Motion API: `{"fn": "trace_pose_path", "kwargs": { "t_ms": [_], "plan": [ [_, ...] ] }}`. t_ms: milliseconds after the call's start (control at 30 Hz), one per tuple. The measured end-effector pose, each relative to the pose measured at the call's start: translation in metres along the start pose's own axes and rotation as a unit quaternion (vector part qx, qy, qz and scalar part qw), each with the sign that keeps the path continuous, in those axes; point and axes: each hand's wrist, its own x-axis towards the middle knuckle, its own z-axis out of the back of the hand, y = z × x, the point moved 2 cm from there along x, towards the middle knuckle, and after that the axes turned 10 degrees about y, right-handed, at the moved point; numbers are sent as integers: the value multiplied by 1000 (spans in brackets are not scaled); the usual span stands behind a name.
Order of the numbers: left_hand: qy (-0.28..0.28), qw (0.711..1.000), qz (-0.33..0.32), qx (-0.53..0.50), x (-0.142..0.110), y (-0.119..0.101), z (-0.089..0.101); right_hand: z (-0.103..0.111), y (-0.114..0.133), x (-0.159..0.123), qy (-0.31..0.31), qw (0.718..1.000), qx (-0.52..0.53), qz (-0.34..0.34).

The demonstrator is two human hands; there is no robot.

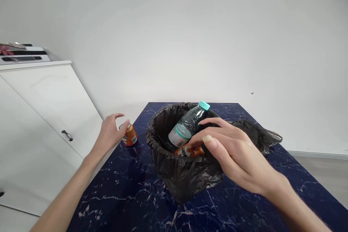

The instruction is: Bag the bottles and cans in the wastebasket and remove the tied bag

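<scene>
A bin lined with a black plastic bag (187, 177) stands on a dark blue marbled table. Inside it a clear plastic bottle (187, 125) with a turquoise cap leans to the right, cap above the rim. Below the bottle lies an orange soda can (189, 150), partly hidden by my fingers. Over the bin's right side is my right hand (231, 148), fingers apart and holding nothing; whether a fingertip touches the can I cannot tell. At the left, my left hand (112, 130) is open beside a second orange can (130, 137), its thumb covering part of the upright can.
The blue marbled table (116, 195) narrows towards a plain white wall (174, 43). Loose bag plastic (255, 134) spreads to the right of the bin. A white cabinet (51, 105) with dark handles stands at the left, with a white boxy appliance (24, 56) on top.
</scene>
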Motion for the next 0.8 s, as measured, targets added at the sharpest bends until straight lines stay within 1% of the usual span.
{"fn": "trace_pose_path", "kwargs": {
  "t_ms": [100, 200, 267, 333, 400, 467, 533, 600, 633, 667, 733, 800],
  "plan": [
    [55, 997, 17, 49, 5, 29, -25, 1, 0, 0, -22, 1000, -13, 0],
    [83, 995, 17, 51, 5, 47, -41, 2, -1, -2, -54, 998, -26, -13],
    [81, 996, 16, 39, 2, 50, -43, 3, -3, -3, -71, 997, -25, -25],
    [53, 998, 20, 15, -2, 42, -36, 3, -5, -5, -82, 996, -18, -33],
    [4, 999, 20, -27, -8, 24, -21, 3, -6, -5, -86, 995, -8, -40],
    [-61, 995, -4, -84, -15, -4, -2, 3, -7, -6, -89, 995, -1, -51],
    [-144, 973, -45, -175, -24, -37, 20, 3, -7, -6, -96, 993, 3, -64],
    [-193, 937, -123, -264, -34, -71, 40, 3, -7, -6, -107, 992, 2, -73],
    [-207, 920, -157, -293, -39, -88, 48, 3, -7, -5, -113, 991, 2, -77],
    [-208, 909, -186, -308, -44, -104, 55, 3, -7, -5, -119, 990, 2, -79],
    [-208, 897, -234, -313, -56, -133, 66, 4, -8, -5, -135, 987, 8, -87],
    [-204, 890, -281, -295, -68, -155, 73, 4, -8, -5, -154, 983, 20, -99]
  ]
}}
